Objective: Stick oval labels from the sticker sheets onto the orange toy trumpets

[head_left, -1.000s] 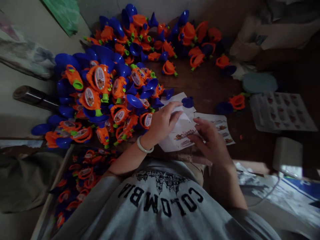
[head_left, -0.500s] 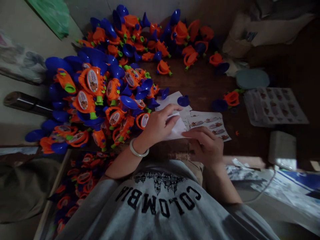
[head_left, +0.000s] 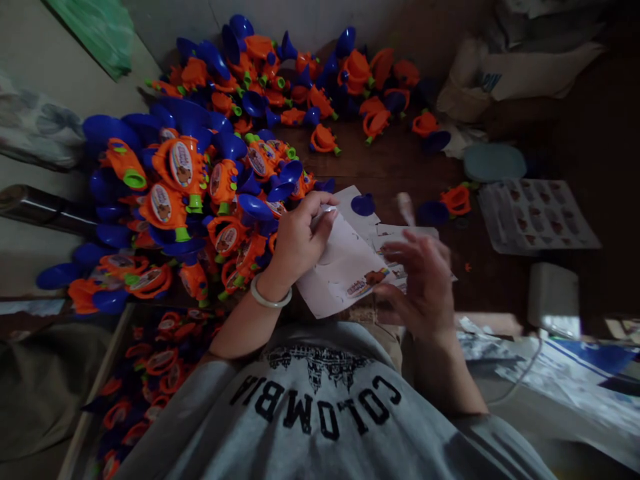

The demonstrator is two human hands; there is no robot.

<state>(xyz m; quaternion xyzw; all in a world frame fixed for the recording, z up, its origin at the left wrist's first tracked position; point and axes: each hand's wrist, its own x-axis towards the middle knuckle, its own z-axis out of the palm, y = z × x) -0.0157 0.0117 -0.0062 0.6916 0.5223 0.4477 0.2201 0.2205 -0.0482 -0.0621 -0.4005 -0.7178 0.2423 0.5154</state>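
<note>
Sheet (head_left: pixel 345 261) shifted, pinched in left hand (head_left: pixel 305 237); right hand (head_left: pixel 423 287) spread, blurred; toys (head_left: pixel 181 163) heaped on dark table (head_left: pixel 390 167) near wall (head_left: pixel 415 27)

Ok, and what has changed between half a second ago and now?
The left hand keeps its grip on the white sheet, which now spreads lower, showing a bear print. The right hand, closed at the sheet's edge before, has opened its fingers; blur hides any contact. A pale blurred shape has appeared beyond it. The piled toys stayed.
</note>
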